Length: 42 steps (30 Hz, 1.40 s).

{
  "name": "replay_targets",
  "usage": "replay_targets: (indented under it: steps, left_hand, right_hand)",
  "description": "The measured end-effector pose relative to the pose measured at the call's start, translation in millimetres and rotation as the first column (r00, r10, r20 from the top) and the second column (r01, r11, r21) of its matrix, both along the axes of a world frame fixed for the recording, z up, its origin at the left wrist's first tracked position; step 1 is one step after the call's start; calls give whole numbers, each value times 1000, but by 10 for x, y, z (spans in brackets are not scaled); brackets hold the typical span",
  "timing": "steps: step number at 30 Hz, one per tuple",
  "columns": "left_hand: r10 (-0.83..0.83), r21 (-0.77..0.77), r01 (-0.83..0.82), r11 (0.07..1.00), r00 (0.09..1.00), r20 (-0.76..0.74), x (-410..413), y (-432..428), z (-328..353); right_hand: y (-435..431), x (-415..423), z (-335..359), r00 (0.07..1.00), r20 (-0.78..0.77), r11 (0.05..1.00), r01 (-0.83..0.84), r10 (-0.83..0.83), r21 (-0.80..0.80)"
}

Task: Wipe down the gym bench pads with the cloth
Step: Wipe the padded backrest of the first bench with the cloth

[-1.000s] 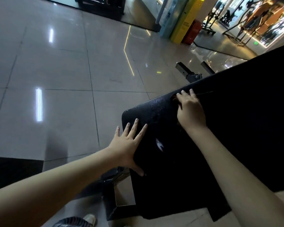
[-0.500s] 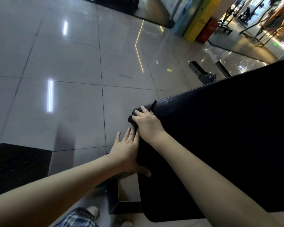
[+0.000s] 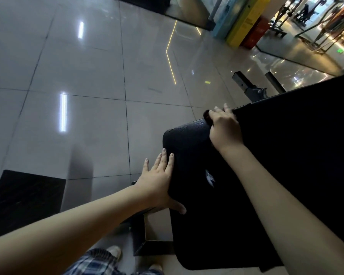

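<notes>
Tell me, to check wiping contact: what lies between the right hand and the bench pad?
A dark cloth, pressed under the right hand against the edge of the bench pad; the head view shows only its tip.

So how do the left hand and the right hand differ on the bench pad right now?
The left hand lies flat with straight fingers against the bench pad's near corner; the right hand curls over its far edge. The left hand holds nothing; the right hand grips the dark cloth. Both touch the pad.
</notes>
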<state>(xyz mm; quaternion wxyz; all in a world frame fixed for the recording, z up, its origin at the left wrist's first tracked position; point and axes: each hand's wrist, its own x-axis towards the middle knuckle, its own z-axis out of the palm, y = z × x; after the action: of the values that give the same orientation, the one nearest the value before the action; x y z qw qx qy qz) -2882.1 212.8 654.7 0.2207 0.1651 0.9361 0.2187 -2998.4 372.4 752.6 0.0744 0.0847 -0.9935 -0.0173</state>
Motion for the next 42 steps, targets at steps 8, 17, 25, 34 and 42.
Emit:
replay_targets:
  steps: [8, 17, 25, 34, 42]
  left_hand:
    - [40, 149, -31, 988, 997, -63, -95, -251, -119]
    - [8, 301, 36, 953, 990, -143, -523, -287, 60]
    - [-83, 228, 94, 969, 995, -59, -727, -270, 163]
    - [-45, 161, 56, 985, 996, -74, -689, -182, 424]
    - [-49, 247, 65, 967, 996, -69, -235, 69, 414]
  right_hand:
    - [-633, 349, -520, 929, 272, 952, -287, 250, 103]
    - [-133, 1335, -320, 807, 309, 824, -556, 503, 110]
    - [-108, 1266, -483, 823, 176, 815, -564, 540, 138]
    - [-426, 1052, -614, 919, 145, 921, -380, 366, 82]
    - [-35, 1970, -492, 908, 53, 906, -418, 415, 65]
